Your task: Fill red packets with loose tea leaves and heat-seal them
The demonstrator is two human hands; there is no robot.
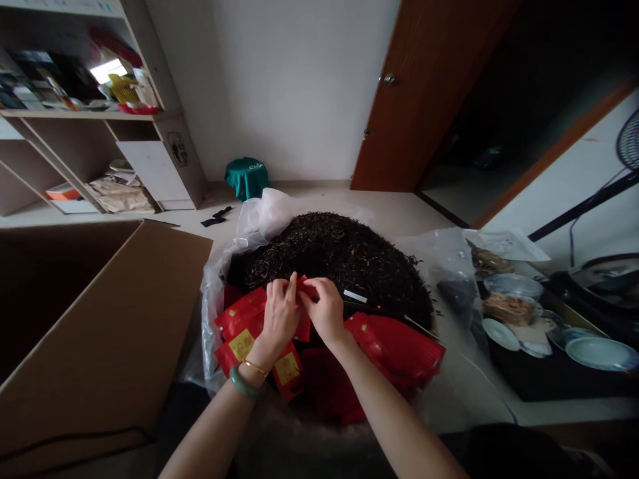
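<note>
Both hands meet over a large heap of dark dried leaves (329, 249), which looks like loose tea, in a clear plastic bag (212, 332). My left hand (280, 313), with a green bangle and a gold bracelet on its wrist, pinches the top of a red packet (303, 326). My right hand (323, 309) has its thumb and fingers closed on the same packet's upper edge. Red packets with yellow labels (242, 344) lie under and beside my left hand. A fanned stack of red packets (394, 349) rests to the right of my right forearm.
An open cardboard box (124, 319) stands at left. On the right, a dark tray (539, 379) holds dishes and a glass bowl (514, 286). A black bar-shaped device with a red light (378, 307) lies on the leaves. A teal-covered bin (247, 176) stands by the wall.
</note>
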